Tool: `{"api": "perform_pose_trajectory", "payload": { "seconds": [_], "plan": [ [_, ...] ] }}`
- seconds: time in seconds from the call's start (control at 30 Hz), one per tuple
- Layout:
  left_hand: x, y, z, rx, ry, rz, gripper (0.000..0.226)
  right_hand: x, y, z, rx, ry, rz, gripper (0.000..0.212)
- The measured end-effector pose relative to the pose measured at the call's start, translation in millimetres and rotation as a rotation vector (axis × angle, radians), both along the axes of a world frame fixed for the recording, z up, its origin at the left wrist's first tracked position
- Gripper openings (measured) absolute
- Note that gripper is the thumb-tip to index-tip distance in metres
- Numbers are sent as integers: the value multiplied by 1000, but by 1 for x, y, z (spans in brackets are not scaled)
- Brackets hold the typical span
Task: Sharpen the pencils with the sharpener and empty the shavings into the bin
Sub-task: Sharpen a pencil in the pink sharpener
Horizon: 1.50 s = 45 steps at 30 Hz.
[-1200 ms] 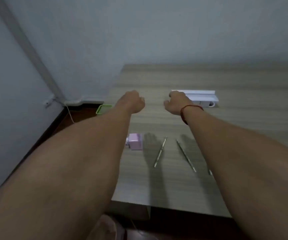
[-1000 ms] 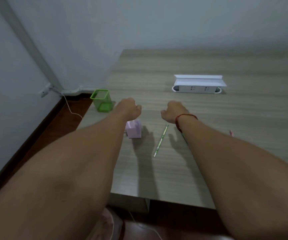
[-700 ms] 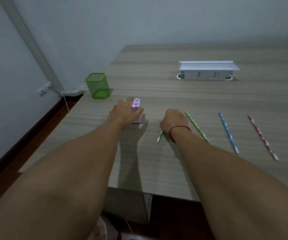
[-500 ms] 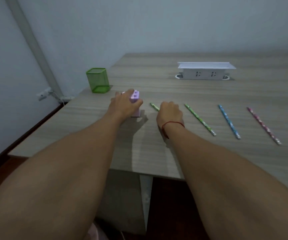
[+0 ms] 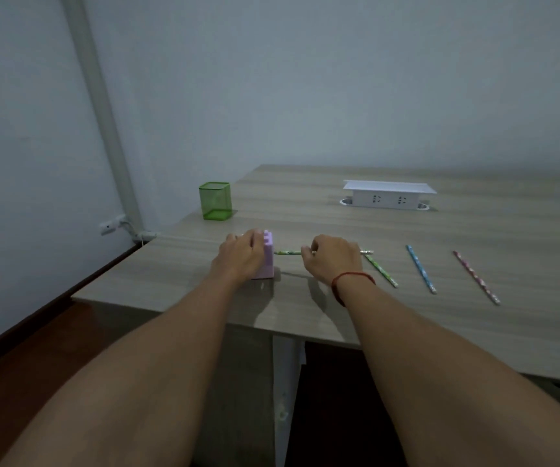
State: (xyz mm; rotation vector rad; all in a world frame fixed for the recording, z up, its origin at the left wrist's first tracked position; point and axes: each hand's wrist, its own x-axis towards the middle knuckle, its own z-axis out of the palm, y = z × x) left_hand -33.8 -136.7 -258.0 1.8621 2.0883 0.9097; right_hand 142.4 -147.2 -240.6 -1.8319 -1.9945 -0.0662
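Both bare forearms come in from the bottom corners and angle toward the middle of the frame, pretty much stretched out. Left hand [image 5: 241, 257] is back-up, fingers [image 5: 254, 236] curled round the sharpener [image 5: 268, 256]. Right hand [image 5: 334, 261] sits just right of it, knuckles up in a loose fist, pinching the pencil [image 5: 288, 252] at the thumb side. Red cord [image 5: 353, 277] round the right wrist.

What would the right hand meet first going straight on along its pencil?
The pink sharpener, held by the left hand. The right hand aims its green pencil left at it; whether the tip is already in is unclear.
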Motion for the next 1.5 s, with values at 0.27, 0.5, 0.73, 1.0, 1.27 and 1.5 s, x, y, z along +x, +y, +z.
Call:
{"api": "perform_pose_trajectory", "payload": {
  "seconds": [0.27,0.5,0.73,1.0,1.27,1.5],
  "plan": [
    [1,5,6,-13,-46,-27,42,6,0,5,28,-21,2,37],
    [2,2,10,8,-19,-61,39,-2,4,5,23,47,20,34],
    [7,-4,5,31,5,-26,39,-10,10,-2,-22,125,33,34],
    [11,-8,3,146,11,-26,34,-20,26,-13,-54,229,122,38],
    [16,-5,1,194,67,9,33,-27,37,-18,-42,268,117,41],
    [17,-7,5,108,19,6,35,-32,30,-16,-20,163,79,43]
  ]
}}
